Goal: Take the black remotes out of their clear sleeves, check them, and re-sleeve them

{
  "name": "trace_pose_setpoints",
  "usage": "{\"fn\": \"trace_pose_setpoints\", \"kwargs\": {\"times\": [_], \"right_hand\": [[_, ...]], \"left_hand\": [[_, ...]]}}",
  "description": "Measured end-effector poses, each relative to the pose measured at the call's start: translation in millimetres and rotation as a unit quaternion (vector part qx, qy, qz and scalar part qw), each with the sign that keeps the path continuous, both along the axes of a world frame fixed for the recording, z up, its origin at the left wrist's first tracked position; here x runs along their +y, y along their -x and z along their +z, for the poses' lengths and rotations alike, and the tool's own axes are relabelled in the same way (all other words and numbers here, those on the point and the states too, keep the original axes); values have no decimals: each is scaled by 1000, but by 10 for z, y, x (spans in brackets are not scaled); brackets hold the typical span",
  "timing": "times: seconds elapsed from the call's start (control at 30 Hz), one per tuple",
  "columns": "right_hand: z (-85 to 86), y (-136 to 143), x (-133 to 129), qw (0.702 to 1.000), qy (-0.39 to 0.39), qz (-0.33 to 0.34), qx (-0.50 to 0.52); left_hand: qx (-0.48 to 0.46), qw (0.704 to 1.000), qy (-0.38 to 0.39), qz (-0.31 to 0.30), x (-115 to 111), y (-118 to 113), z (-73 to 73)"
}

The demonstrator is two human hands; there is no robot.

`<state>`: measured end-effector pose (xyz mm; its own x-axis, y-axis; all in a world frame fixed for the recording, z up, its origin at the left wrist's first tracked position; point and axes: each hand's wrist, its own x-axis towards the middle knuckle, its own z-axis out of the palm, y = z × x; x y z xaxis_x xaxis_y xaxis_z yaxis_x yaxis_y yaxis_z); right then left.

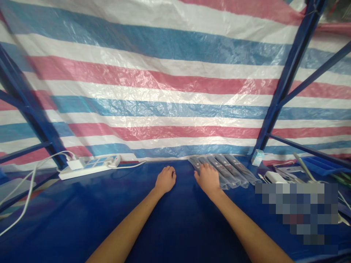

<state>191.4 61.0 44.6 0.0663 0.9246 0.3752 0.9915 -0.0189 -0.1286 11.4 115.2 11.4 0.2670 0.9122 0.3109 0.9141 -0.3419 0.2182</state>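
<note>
Toward the back middle of the blue table, my left hand [165,180] rests palm down with its fingers loosely curled in. Nothing shows in it. My right hand [207,179] lies over the left side of a row of long, narrow clear plastic packets [229,168] with dark contents. Its thumb is apart from the fingers, whose tips reach onto the nearest packets; none looks lifted. The packets lie side by side, slanting, and the hand covers part of the leftmost ones. What exactly is inside them cannot be made out.
A white power strip [90,168] with plugs and cables lies at the back left. A small light-blue box [257,157] stands by the right post. Beyond are a white adapter [275,178], a blue tray [320,166] and a blurred-out patch. Striped sheeting [175,84] hangs behind.
</note>
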Motion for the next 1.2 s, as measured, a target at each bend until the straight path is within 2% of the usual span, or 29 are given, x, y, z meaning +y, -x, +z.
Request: {"fn": "trace_pose_setpoints", "kwargs": {"times": [0.13,0.27,0.47,0.63,0.77,0.93,1.07,1.2], "right_hand": [[-20,-81,-53,998,42,-48,-26],[-31,-65,-58,996,76,-36,-39],[-19,-68,-86,992,99,66,-40],[-22,-13,-259,981,98,167,-23],[-25,60,-460,965,102,241,-1],[-64,138,-640,934,97,336,77],[-80,192,-716,918,78,366,131],[-56,142,-742,918,28,360,166]], "left_hand": [[-7,1000,6,-2,-2,1,0],[-11,1000,9,-4,-25,7,2],[-23,1000,18,-4,-56,1,16],[-58,998,29,22,-30,39,29],[-90,993,59,56,77,167,83],[-127,980,151,35,145,450,217],[-174,962,211,6,50,647,240],[-204,957,206,13,-35,703,170]]}}
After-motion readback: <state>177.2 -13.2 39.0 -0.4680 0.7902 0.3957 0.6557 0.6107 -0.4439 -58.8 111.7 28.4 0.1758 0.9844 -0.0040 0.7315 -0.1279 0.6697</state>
